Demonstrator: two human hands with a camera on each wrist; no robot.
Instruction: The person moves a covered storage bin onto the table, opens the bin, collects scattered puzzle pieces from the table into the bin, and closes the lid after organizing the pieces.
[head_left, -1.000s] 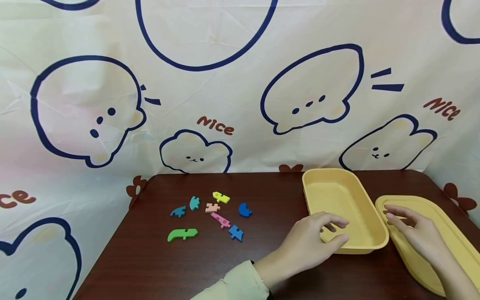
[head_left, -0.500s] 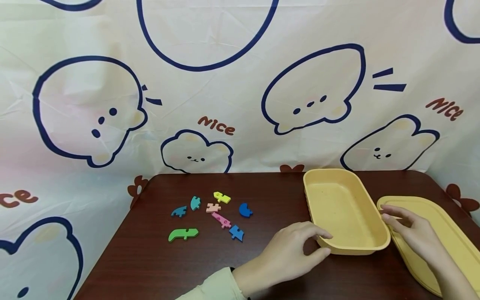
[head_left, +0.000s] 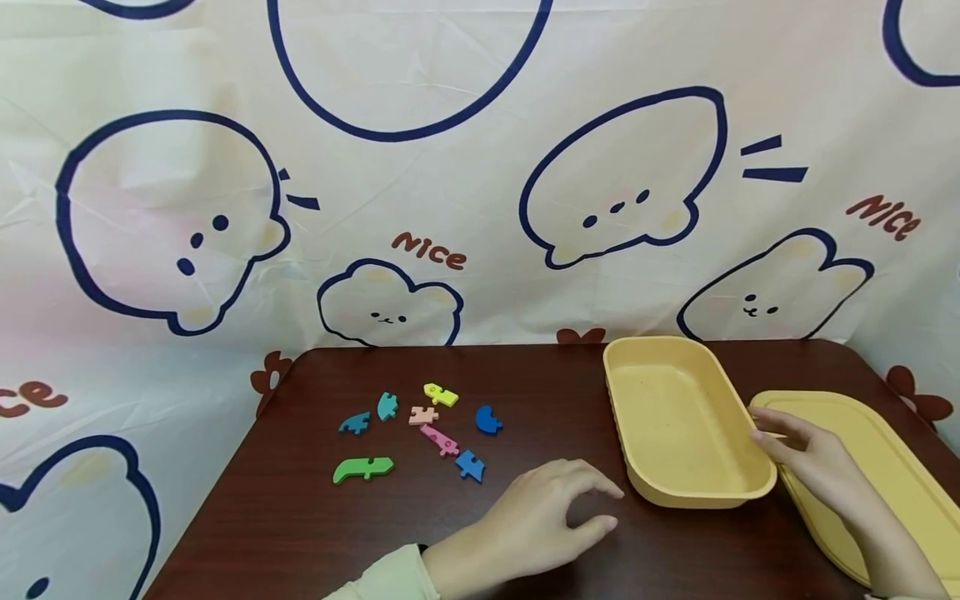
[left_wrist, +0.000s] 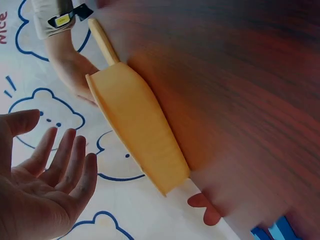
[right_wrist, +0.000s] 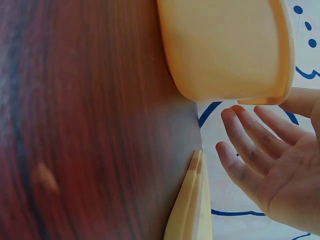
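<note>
A pale yellow rectangular tub stands at the right of the table. My left hand hovers just left of its near end, fingers loosely spread around nothing; the left wrist view also shows that hand bare. At the tub's right rim is my right hand, its fingertips and thumb right at the edge and the fingers relaxed. Nearest to my left hand is a blue puzzle piece, with a pink piece and a dark blue piece beyond it.
A flat yellow lid lies right of the tub, partly under my right arm. More loose puzzle pieces, among them a green one and a yellow one, lie on the dark wooden table. A printed cloth hangs behind.
My left hand has moved left, from over the tub's near left side to the table beside it. My right hand has shifted slightly left, from over the lid to the tub's rim.
</note>
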